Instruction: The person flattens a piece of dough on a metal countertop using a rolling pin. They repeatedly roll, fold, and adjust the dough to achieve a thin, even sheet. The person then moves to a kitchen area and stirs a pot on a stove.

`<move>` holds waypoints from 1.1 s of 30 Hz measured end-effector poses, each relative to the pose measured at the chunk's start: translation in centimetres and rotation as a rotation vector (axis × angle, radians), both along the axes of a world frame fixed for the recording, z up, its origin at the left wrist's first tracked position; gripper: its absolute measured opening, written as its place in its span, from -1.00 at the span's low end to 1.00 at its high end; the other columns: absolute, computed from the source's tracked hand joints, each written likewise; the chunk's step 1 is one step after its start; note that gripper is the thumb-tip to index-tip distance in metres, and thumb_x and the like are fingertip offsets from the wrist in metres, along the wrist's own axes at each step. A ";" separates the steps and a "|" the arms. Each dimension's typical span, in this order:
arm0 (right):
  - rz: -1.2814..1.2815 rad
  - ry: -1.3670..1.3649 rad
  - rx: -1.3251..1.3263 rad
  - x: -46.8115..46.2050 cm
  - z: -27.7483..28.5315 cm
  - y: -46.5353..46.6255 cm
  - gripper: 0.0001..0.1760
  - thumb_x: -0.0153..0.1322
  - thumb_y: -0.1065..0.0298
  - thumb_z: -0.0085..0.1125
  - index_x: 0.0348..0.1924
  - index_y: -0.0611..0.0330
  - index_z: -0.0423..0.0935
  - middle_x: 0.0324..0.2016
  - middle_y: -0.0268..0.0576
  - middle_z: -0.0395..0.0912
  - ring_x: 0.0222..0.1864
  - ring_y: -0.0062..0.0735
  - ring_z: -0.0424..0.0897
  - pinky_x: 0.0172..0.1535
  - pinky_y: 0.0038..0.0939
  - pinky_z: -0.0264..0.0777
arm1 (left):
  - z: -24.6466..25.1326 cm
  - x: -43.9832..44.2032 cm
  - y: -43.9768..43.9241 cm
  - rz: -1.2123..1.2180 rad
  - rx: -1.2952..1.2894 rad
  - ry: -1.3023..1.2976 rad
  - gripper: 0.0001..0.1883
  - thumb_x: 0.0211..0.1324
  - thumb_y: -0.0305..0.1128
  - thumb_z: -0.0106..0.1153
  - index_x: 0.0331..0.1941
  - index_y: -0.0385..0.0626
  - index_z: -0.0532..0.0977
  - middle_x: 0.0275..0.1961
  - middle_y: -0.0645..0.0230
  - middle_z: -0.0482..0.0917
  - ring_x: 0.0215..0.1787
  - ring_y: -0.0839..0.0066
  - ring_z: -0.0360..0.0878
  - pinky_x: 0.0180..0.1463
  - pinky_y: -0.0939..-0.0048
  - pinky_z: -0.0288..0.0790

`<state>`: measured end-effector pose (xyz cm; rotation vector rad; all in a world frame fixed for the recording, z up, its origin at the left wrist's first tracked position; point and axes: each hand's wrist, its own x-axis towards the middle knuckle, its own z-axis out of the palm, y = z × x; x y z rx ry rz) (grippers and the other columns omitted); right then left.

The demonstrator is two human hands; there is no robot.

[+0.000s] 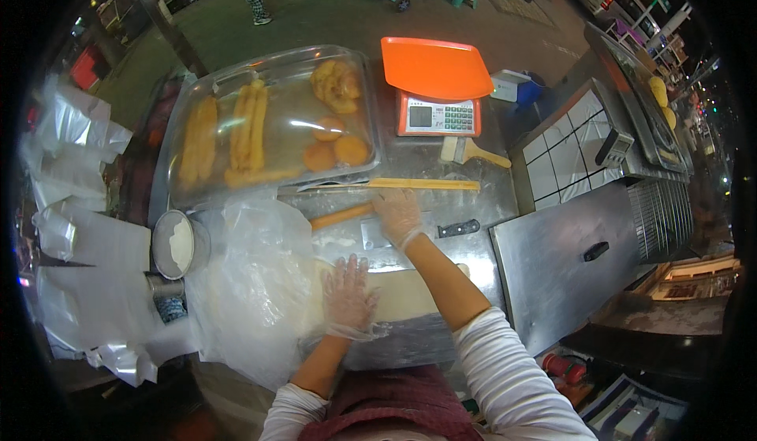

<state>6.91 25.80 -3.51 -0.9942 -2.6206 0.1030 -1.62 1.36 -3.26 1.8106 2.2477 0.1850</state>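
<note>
A long flat strip of pale dough (408, 293) lies across the metal worktop in front of me. My left hand (350, 299), in a clear plastic glove, rests flat on its left part with fingers spread. Clear plastic sheeting (254, 287) covers the dough's left end. Farther forward, my gloved right hand (398, 215) is closed around the right end of a wooden rolling pin (342, 216). Under and beside that hand is a cleaver; its black handle (459, 228) points right, and part of its blade is hidden.
Beyond sit a clear-covered tray of fried dough (248, 127), an orange-panned scale (439, 113), a brush (473, 151) and a wooden stick (426, 184). At left stands a bowl of white powder (181, 245). A metal lid (568, 263) lies right. People are beyond the stall.
</note>
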 end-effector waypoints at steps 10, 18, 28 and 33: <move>-0.237 0.013 -0.573 11.1 6.8 -18.8 -0.39 0.56 0.31 0.14 0.49 0.04 0.37 -0.14 0.14 0.61 -0.26 0.24 0.65 -0.19 0.15 0.57 | 1.7 -3.5 -2.0 0.078 0.299 -0.672 -0.18 0.44 -0.09 0.13 0.64 -0.25 0.16 0.73 0.00 0.11 0.78 -0.10 -0.05 0.76 -0.22 -0.16; -0.389 0.138 -0.682 7.9 2.0 -33.0 -0.46 0.51 0.36 0.18 0.36 0.18 0.40 0.01 0.22 0.55 0.01 0.30 0.59 -0.01 0.09 0.54 | 4.2 -0.7 0.6 -0.671 -0.059 -0.135 -0.13 0.45 0.27 0.08 0.61 -0.08 0.25 0.74 0.04 0.12 0.80 -0.10 -0.09 0.76 -0.25 -0.14; -0.567 0.231 -0.492 16.3 2.4 -30.6 -0.23 0.47 0.35 0.27 0.50 0.41 0.24 -0.10 0.17 0.55 -0.10 0.24 0.59 -0.07 0.11 0.50 | 4.7 9.8 7.2 -0.702 0.017 0.017 -0.14 0.39 0.18 0.19 0.57 -0.15 0.30 0.68 0.10 0.26 0.70 0.04 0.16 0.66 -0.23 0.05; -0.718 0.093 -0.480 21.0 2.6 -29.5 -0.12 0.46 0.32 0.31 0.56 0.45 0.16 -0.09 0.17 0.54 -0.13 0.21 0.60 -0.13 0.11 0.53 | 1.9 16.9 10.8 -0.962 0.144 -0.148 -0.14 0.45 0.21 0.09 0.61 -0.13 0.24 0.72 0.10 0.16 0.76 0.03 0.04 0.71 -0.24 -0.02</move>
